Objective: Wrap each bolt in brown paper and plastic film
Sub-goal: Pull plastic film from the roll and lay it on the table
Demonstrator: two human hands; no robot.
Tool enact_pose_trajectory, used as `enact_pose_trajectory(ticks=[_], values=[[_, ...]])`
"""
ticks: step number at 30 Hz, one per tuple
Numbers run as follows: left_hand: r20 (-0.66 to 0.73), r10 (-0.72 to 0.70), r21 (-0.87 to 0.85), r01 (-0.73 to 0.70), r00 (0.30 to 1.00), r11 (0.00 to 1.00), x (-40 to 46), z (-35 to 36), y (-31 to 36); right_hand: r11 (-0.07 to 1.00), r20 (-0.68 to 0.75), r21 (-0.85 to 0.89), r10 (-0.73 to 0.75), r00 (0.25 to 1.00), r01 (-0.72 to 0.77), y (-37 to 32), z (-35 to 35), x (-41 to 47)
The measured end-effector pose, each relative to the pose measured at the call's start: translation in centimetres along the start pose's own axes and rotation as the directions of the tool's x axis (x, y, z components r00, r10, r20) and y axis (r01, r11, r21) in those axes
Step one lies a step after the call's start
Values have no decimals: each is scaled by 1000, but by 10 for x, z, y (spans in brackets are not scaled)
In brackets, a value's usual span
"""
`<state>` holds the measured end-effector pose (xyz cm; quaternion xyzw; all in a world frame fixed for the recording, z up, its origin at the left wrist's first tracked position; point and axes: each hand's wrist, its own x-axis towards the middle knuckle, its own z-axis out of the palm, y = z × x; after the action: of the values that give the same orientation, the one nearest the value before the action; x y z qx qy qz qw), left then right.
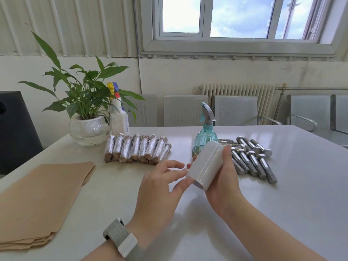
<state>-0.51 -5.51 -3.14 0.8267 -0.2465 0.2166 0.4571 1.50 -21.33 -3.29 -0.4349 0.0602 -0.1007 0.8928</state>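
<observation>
The right hand (224,178) holds a film roll (205,165) up over the worktop (301,185), its fingers curled round the far side and the palm under the near end: a full, closed grip on the roll. The left hand (162,178) sits just beside it, fingers nearly straight, with the thumb and fingertips touching the roll's lower rim and surface; it grips nothing. By my reading, the step in hand is finding the loose film edge, so the wrapping of the next bolt has not yet begun.

The roll tilts, its long axis running from the near end by the left thumb up and away to the right, with the top end towards the spray bottle (204,136).

Bare bolts (252,161) lie in a row to the right on the worktop, heads away, threads pointing near and right. Wrapped bolts (136,147) are stacked side by side to the left, axes running roughly away from the person. A paper stack (41,200) lies flat at the near left.

Next, probably, a fingernail must lift the film edge; no bolt is in paper yet.
</observation>
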Motion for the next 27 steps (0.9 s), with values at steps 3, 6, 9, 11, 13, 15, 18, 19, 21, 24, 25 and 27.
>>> enact_pose_trajectory(ticks=[3, 6, 9, 11, 13, 15, 18, 19, 21, 24, 25, 27], values=[[15, -58, -83, 59, 998, 995, -1, 1, -1, 969, 16, -199, -148, 989, 148, -4, 4, -5], [8, -94, -127, 94, 996, 987, 0, -1, 1, 874, 70, -362, -320, 945, 323, -4, 8, -10], [12, -199, -203, 197, 980, 959, 3, -2, 0, 843, 114, -388, -356, 927, 372, -3, 11, -15], [75, -318, -301, 325, 945, 896, 4, -2, -4, 849, 126, -382, -343, 931, 365, -1, 11, -15], [145, -419, -410, 439, 897, 799, 3, 0, -5, 864, 127, -356, -333, 934, 356, -1, 11, -15], [195, -488, -548, 507, 851, 665, 2, 5, -3, 888, 113, -317, -314, 943, 334, 0, 11, -14], [301, -547, -722, 562, 781, 405, 3, 10, -1, 906, 106, -281, -297, 949, 316, 0, 10, -14], [339, -550, -740, 577, 763, 345, 4, 10, 0, 911, 109, -275, -289, 951, 308, 0, 10, -14], [395, -535, -740, 603, 747, 297, 6, 9, -1, 913, 112, -274, -281, 953, 302, 0, 11, -16], [411, -506, -721, 610, 759, 329, 5, 8, -1, 899, 119, -283, -314, 942, 335, -1, 11, -17], [402, -499, -709, 606, 768, 361, 5, 8, -1, 891, 125, -288, -328, 936, 351, -1, 11, -17], [371, -477, -656, 588, 797, 473, 5, 8, -2, 879, 138, -298, -346, 928, 372, -2, 11, -18]])
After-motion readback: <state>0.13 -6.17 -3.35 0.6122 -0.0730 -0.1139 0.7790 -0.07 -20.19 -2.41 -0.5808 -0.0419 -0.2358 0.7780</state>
